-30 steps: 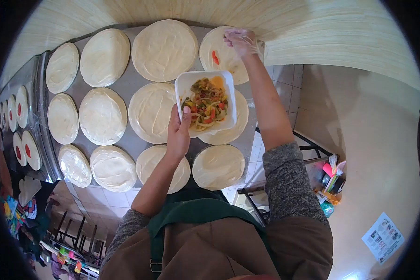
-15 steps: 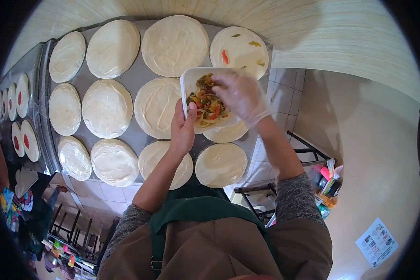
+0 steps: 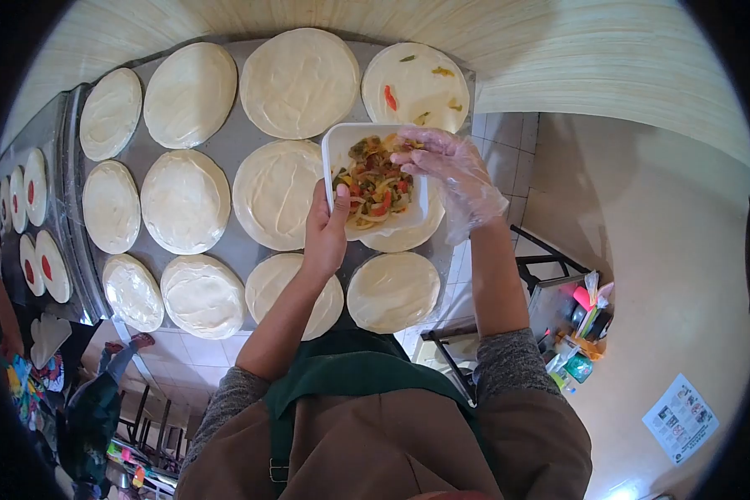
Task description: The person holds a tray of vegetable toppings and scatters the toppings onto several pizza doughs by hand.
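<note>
My left hand (image 3: 328,237) is closed on the near left rim of a white rectangular tray (image 3: 422,204), thumb over the edge. Sliced cooked vegetables (image 3: 375,187) in red, green and yellow lie in it. Over the tray's far right corner is my right hand (image 3: 462,171) in a clear plastic glove, fingers bent around a few vegetable strips. Just beyond the tray, a round flat dough (image 3: 429,83) carries a few red and green strips. Another dough round (image 3: 404,237) is partly hidden under the tray.
Several cream-coated dough rounds (image 3: 186,200) fill the metal table (image 3: 246,83). At left, a second table (image 3: 67,250) bears rounds with red centres, and a co-worker's arm (image 3: 7,312) is beside it. A black-framed stand (image 3: 550,258) with colourful items stands at right.
My right hand has shifted slightly right from the vegetables, and its fingers now show clearly. The tray stays in my left hand. The view has shifted slightly; a person shows more at lower left.
</note>
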Demonstrator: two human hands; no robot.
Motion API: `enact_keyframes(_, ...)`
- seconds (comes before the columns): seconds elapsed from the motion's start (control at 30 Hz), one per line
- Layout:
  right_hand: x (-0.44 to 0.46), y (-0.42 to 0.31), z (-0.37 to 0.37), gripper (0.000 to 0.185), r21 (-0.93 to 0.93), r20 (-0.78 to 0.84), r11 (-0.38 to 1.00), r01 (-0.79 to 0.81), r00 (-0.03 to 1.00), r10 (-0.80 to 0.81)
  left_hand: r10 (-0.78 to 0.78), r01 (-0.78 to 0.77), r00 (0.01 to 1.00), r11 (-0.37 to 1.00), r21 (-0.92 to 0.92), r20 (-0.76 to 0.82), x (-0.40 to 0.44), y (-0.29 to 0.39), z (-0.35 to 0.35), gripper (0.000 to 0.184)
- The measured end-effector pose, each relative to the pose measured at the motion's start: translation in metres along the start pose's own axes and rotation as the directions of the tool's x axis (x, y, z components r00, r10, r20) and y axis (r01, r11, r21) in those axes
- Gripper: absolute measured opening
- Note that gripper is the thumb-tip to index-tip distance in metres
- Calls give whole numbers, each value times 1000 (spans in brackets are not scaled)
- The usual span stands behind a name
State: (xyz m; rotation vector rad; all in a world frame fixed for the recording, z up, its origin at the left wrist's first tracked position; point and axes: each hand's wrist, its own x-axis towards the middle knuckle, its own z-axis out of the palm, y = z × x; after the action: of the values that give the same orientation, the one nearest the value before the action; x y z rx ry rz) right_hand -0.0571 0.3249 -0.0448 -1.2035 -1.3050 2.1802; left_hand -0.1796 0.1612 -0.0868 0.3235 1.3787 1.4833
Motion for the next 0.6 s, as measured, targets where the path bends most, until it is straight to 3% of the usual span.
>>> enact_keyframes(0.2, 0, 5, -4, 30, -359, -75, 933, -29, 997, 2, -12, 12, 1000, 1000, -7, 9, 2, -1, -3, 41)
enact_keyframes(0.3, -3, -10, 1, 33, -67, -76, 986, -150, 987, 145, -25, 24, 1000, 999, 42, 10, 3, -1, -5, 40)
enact_keyframes(0.4, -7, -11, 1, 34, 178, 3, 974, -143, 990, 144, -8, 8, 1000, 1000, -14, 6, 3, 1, -4, 40)
enact_keyframes(0.5, -4, -10, -3, 36, 177, 55, 976, -130, 991, 122, 7, -7, 1000, 1000, 26, -15, 3, 5, -5, 40)
enact_keyframes(0.6, 11, -3, -21, 34, 143, 11, 990, 5, 1000, -7, -37, 37, 999, 999, 9, -35, 3, 1, -9, 38)
